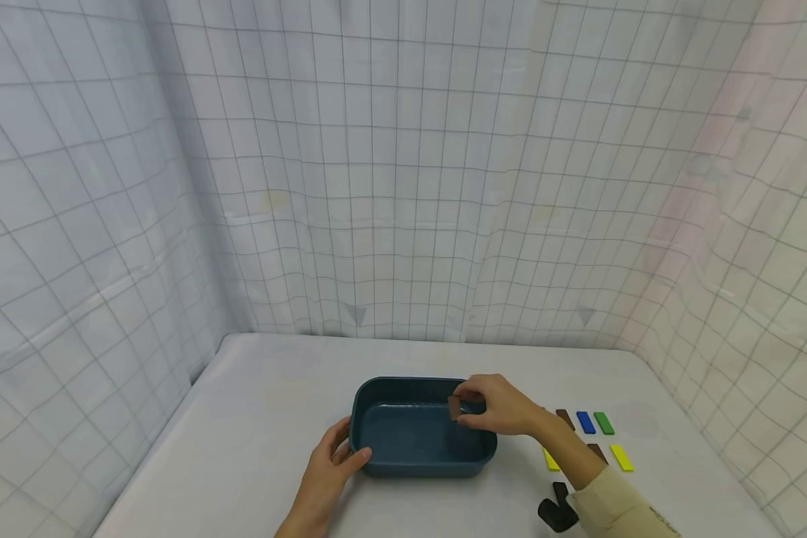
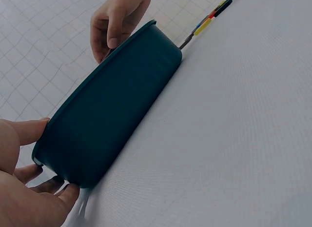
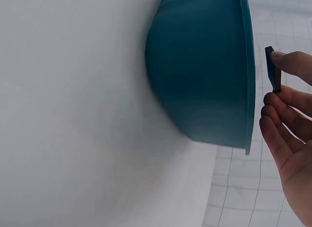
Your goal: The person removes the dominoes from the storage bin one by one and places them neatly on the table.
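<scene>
A dark teal plastic basin [image 1: 424, 470] stands on the white-covered table; its inner floor shows no objects in the head view. My left hand [image 1: 329, 467] grips the basin's left end, thumb at the rim and fingers against the outer wall [image 2: 102, 105]. Above the basin's right part, my right hand [image 1: 501, 407] pinches a small flat brown block [image 1: 453, 408] between thumb and fingers. From the right wrist view, the block [image 3: 274, 73] appears dark and thin, held just past the basin's rim [image 3: 249, 75].
Right of the basin lie a blue block [image 1: 586, 422], a green block [image 1: 604, 423], yellow blocks [image 1: 622, 458] and brown blocks [image 1: 565, 419], partly hidden by the right forearm. Black pieces [image 1: 558, 515] lie nearer the front. Grid-patterned white curtains [image 1: 403, 187] enclose the table.
</scene>
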`<state>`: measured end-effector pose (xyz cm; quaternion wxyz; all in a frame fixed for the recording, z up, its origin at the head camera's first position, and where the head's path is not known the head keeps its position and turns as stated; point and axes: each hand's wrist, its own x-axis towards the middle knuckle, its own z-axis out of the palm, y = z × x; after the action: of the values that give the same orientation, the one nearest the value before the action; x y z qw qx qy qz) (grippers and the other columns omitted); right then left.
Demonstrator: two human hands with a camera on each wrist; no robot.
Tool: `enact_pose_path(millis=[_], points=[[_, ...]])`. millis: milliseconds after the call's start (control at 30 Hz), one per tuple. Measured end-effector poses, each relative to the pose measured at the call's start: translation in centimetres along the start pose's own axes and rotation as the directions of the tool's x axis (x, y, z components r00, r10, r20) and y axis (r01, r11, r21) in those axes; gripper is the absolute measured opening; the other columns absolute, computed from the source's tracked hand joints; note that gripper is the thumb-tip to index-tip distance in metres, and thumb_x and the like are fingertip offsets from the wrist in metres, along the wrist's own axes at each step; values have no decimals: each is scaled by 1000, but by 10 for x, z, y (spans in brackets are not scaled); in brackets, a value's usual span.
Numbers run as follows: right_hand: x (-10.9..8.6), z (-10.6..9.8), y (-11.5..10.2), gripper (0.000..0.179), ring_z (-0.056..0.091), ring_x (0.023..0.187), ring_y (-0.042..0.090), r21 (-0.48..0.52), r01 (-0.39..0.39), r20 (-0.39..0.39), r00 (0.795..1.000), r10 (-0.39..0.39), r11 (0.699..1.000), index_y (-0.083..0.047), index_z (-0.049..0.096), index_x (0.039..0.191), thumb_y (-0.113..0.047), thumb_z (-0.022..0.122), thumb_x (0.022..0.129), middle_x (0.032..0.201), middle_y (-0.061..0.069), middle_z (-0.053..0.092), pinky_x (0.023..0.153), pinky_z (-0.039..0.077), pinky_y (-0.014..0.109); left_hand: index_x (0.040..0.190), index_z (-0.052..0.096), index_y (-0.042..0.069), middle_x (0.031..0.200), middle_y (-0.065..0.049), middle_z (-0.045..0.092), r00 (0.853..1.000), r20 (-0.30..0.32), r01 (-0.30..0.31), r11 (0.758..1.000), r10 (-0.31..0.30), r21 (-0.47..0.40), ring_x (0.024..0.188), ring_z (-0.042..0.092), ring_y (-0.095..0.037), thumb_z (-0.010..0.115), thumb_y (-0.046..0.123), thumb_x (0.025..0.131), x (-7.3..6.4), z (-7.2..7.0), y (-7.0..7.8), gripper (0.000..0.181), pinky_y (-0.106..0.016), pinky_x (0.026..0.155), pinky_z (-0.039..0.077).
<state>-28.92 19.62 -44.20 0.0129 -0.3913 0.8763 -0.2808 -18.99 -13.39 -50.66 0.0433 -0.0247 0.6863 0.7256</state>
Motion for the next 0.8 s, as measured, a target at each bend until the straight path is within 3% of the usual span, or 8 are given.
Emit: enact_pose_path(millis=[333,533,800], points=[[-32,-12,14,37,66,102,20,-6,-12,-31,999,12,1000,-4,69,124,-26,78,95,113,-3,67,89,59,37,159,30,1,161,-26,31,1000,2,1,1000,-1,3,147,31,-49,78,21,96,1,4,0,82,-53,112,41],[-45,-16,19,36,68,102,28,-6,-14,-58,998,14,1000,-6,70,123,-26,79,94,115,-3,69,89,59,35,159,31,2,162,-25,30,1000,1,4,1000,-4,8,147,30,-49,77,21,96,0,4,1,81,-56,112,40],[-67,-24,26,36,68,100,26,-6,-26,-88,996,25,1000,-6,70,123,-23,81,92,114,-2,69,87,60,35,159,30,3,162,-25,30,1000,-1,7,1000,-7,12,147,30,-48,77,20,97,0,2,0,80,-55,112,40]])
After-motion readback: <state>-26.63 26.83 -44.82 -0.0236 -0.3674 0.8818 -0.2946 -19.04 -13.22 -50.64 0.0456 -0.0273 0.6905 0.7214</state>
